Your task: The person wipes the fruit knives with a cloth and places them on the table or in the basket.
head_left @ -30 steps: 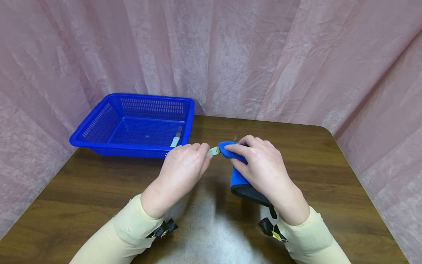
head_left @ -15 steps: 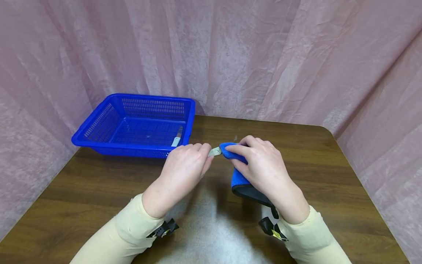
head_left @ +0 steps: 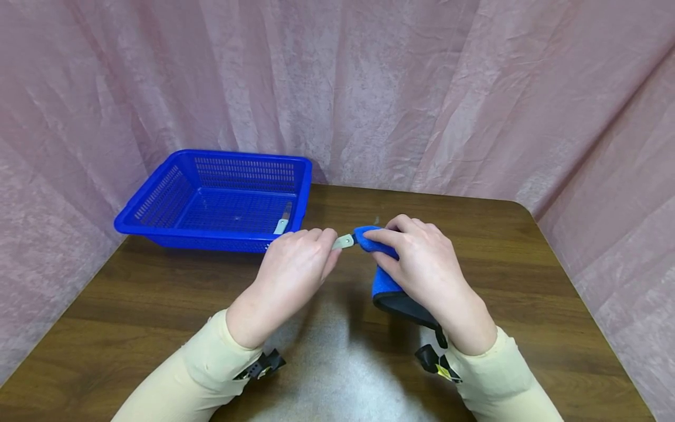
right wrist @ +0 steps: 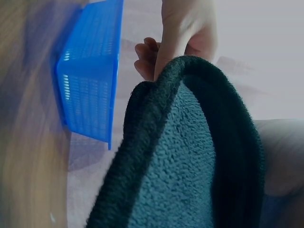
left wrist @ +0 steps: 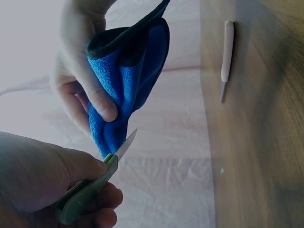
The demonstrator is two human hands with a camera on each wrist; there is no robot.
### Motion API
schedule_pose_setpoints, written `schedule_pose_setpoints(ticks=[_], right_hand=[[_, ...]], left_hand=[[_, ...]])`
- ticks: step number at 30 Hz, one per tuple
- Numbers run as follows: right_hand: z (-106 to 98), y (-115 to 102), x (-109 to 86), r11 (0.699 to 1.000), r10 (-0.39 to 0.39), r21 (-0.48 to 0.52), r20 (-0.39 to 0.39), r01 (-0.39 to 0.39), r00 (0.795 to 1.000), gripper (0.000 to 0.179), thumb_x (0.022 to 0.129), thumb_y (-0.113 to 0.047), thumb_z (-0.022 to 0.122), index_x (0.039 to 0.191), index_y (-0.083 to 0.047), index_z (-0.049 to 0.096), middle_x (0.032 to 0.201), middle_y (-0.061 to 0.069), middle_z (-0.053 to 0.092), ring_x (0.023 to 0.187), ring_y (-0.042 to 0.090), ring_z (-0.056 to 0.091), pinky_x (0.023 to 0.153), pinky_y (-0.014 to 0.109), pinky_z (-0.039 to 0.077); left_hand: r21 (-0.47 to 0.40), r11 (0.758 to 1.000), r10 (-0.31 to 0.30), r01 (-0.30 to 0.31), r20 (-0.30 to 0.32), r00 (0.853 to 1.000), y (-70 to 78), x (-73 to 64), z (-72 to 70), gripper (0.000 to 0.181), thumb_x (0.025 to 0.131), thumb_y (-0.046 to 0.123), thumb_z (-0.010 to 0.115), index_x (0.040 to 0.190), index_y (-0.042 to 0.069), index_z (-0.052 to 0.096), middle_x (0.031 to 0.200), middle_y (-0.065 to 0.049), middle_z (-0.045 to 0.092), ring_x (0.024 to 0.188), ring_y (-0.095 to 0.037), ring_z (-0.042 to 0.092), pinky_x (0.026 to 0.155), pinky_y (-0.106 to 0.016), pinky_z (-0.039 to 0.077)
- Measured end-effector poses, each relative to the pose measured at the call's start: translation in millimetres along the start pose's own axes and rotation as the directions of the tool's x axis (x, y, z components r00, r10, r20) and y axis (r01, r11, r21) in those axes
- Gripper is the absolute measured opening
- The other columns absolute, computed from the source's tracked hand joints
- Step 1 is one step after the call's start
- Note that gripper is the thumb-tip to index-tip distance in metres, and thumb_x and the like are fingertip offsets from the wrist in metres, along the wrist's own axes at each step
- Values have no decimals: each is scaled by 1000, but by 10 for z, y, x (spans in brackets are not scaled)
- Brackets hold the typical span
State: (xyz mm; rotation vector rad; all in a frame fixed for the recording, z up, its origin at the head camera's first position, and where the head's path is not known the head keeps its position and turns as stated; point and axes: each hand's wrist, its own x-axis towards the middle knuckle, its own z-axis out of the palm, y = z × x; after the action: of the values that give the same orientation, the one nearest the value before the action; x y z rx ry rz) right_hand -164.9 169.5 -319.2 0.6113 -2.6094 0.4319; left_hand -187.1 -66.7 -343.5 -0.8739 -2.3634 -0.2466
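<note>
My left hand (head_left: 297, 264) grips the pale green handle of a small folding knife (left wrist: 90, 187). Its blade points toward my right hand (head_left: 424, 261), which pinches a blue cloth with black edging (head_left: 387, 284). In the head view the fold of cloth covers most of the blade, with a short dark stretch showing beside the handle. Seen from the left wrist, the blade's tip rises past the cloth's lower end, close against it. The cloth's loose part hangs below my right hand and fills much of the right wrist view.
A blue plastic basket (head_left: 211, 235) stands at the back left of the wooden table (head_left: 527, 293). Inside its right end lies another knife (head_left: 283, 221) with a pale handle. In the left wrist view, a pale-handled knife (left wrist: 228, 52) also appears. Pink curtain (head_left: 369, 88) hangs behind.
My right hand and the cloth have slid slightly to the right, away from the handle, baring a little of the blade. My left hand has hardly moved.
</note>
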Motion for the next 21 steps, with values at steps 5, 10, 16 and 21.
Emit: schedule_pose_setpoints(ticks=[5, 10, 16, 21], right_hand=[[-26, 22, 4, 999, 38, -3, 24, -38, 999, 34, 93, -22, 91, 127, -24, 85, 109, 5, 73, 98, 29, 69, 85, 48, 55], [-46, 44, 4, 999, 53, -10, 37, -52, 998, 35, 94, -24, 90, 128, -24, 84, 110, 4, 73, 99, 28, 69, 85, 48, 54], [-70, 92, 2, 998, 70, -14, 42, -69, 997, 35, 95, -22, 89, 130, -24, 84, 110, 4, 73, 96, 28, 69, 85, 48, 54], [-98, 132, 2, 995, 98, -16, 54, -97, 994, 36, 96, -21, 87, 131, -24, 83, 111, 5, 73, 97, 29, 69, 86, 50, 54]], left_hand=[[-2, 1000, -9, 9, 11, 1000, 1, 4, -20, 26, 99, 21, 84, 91, 6, 65, 71, -1, 59, 57, -24, 60, 48, -36, 45], [0, 1000, -13, 13, 17, 1000, -1, 4, -32, 25, 100, 22, 84, 94, 6, 66, 72, -2, 60, 58, -24, 60, 49, -37, 45], [-1, 1000, -20, 20, 1, 1000, -14, -2, -40, 25, 99, 21, 84, 93, 6, 65, 73, -2, 60, 60, -27, 62, 49, -39, 46], [-3, 1000, -21, 21, -11, 1000, -23, 0, -52, 24, 99, 20, 83, 93, 6, 65, 72, -2, 59, 59, -27, 61, 48, -39, 46]])
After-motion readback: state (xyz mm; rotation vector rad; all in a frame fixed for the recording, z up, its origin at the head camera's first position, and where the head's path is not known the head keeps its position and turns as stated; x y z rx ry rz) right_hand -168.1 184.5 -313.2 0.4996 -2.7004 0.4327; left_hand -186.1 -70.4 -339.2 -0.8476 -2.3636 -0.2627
